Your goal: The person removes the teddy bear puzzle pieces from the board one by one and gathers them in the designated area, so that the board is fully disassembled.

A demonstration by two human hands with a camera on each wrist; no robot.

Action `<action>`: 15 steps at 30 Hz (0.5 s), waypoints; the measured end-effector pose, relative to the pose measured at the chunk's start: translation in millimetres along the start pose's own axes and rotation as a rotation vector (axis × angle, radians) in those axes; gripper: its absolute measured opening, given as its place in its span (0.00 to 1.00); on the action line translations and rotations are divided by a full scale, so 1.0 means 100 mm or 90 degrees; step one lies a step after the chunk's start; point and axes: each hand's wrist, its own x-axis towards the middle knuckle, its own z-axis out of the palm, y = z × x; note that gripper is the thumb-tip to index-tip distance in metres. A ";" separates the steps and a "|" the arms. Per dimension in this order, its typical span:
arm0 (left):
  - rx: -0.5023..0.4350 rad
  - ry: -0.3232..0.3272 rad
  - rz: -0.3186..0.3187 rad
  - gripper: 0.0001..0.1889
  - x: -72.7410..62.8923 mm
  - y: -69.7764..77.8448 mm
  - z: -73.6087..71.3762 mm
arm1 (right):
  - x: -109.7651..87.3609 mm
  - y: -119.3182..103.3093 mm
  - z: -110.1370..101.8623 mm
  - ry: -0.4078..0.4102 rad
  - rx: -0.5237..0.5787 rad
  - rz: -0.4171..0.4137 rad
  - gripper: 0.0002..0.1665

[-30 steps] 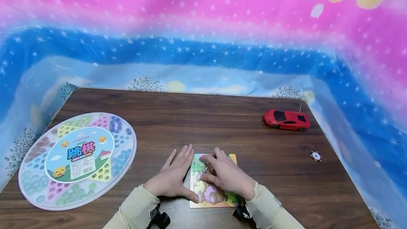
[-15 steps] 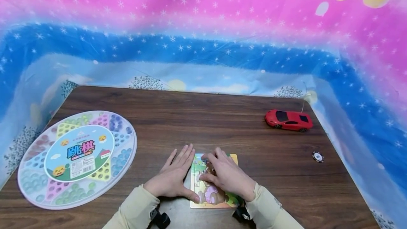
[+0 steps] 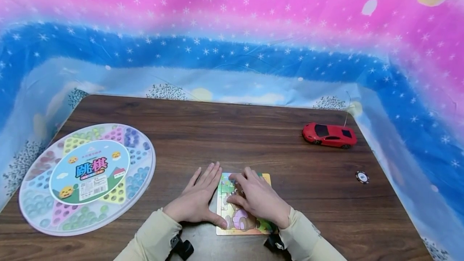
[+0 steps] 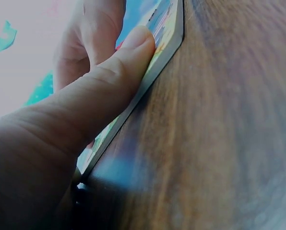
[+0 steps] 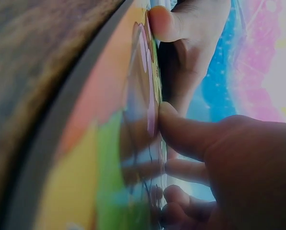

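A jigsaw puzzle [image 3: 242,222] with a bear in pink lies flat on the table, its picture partly covered by the hands. My left hand [image 3: 197,200] rests beside its left edge with fingers spread straight. The left thumb presses on the board's lower left corner, and the left wrist view shows that thumb [image 4: 119,62] over the edge. Across the upper middle of the picture lies my right hand [image 3: 262,200], touching the pieces with thumb and fingertips. In the right wrist view the right thumb [image 5: 181,132] and fingers meet the puzzle's surface, with nothing lifted between them.
A round Chinese checkers set [image 3: 137,206] with marbles under its cover lies at the left of the wooden table [image 3: 203,132]. Toward the back right stands a red toy car [image 3: 330,135], and a black-and-white poker chip [image 3: 362,177] lies in front of it. A patterned cloth [image 3: 224,59] surrounds the table.
Both hands keep their places on and beside the puzzle. Only the head view has shifted slightly.
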 end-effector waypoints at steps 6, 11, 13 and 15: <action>0.006 0.004 0.002 0.72 0.00 0.00 0.00 | 0.02 0.01 0.02 0.003 0.017 0.009 0.28; 0.008 0.006 0.001 0.72 0.00 0.00 0.01 | 0.03 0.01 0.03 0.008 0.017 0.017 0.26; 0.008 0.004 0.000 0.72 0.00 0.00 0.01 | 0.04 0.02 0.04 0.012 0.019 0.019 0.26; 0.008 0.002 -0.002 0.72 0.00 -0.01 0.01 | 0.04 0.02 0.04 0.013 0.021 0.020 0.25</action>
